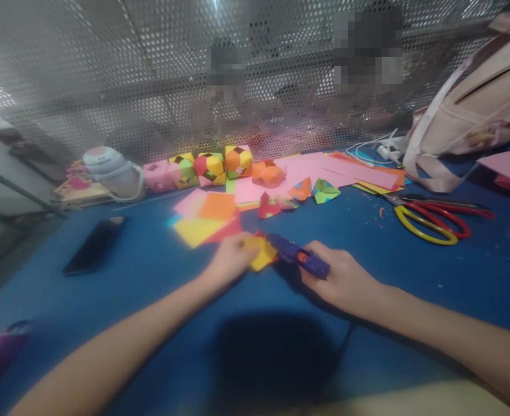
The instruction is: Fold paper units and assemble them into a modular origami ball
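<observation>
Near the middle of the blue table, my left hand (232,256) is closed with a folded yellow paper piece (261,254) pinched in its fingers. A bit of red paper shows at the piece's edges. My right hand (339,274) grips a dark blue glue gun (296,254) with an orange part on it. Its nozzle end points left and meets or overlaps the yellow paper's upper right edge; whether they touch I cannot tell. Just beyond my left hand lie loose coloured paper squares (218,207). Small folded paper pieces (269,205) in red, orange and green sit behind the glue gun.
Several folded paper balls (210,169) line the back beside a white bottle (110,170). Pink paper sheets (298,170) lie by a perforated metal screen (163,75). Scissors (428,225) and a pale backpack (480,110) are on the right, a phone (94,245) on the left.
</observation>
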`<state>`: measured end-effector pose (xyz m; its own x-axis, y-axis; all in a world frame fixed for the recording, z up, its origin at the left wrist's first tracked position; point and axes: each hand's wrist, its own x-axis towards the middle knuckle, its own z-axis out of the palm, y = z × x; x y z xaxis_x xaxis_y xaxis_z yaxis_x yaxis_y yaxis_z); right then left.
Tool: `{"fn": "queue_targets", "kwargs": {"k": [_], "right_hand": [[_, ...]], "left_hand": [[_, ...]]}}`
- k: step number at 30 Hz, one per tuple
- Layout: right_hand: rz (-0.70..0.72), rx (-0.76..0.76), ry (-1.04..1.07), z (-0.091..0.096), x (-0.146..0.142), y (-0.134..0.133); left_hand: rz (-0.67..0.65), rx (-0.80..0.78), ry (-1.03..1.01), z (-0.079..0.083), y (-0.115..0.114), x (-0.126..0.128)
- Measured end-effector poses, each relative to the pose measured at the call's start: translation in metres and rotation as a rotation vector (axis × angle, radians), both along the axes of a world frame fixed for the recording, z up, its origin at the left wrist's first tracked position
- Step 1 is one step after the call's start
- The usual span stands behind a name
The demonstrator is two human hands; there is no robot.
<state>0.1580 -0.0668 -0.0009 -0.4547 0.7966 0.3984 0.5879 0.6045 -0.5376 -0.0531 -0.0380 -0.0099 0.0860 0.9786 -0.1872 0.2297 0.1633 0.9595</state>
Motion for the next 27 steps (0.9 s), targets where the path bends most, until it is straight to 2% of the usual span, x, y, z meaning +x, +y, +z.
{"fn": "queue_targets", "kwargs": {"k": [13, 27], "right_hand": [[0.051, 0.032, 0.003, -0.0003, -0.0011, 0.0023], [-0.032, -0.027, -0.045, 0.0046, -0.0004, -0.0003]], "left_hand": [[-0.047, 0.009, 0.003, -0.0009, 0.0017, -0.0011], [-0.002, -0.019, -0.031, 0.0024, 0.0012, 0.0004]]}}
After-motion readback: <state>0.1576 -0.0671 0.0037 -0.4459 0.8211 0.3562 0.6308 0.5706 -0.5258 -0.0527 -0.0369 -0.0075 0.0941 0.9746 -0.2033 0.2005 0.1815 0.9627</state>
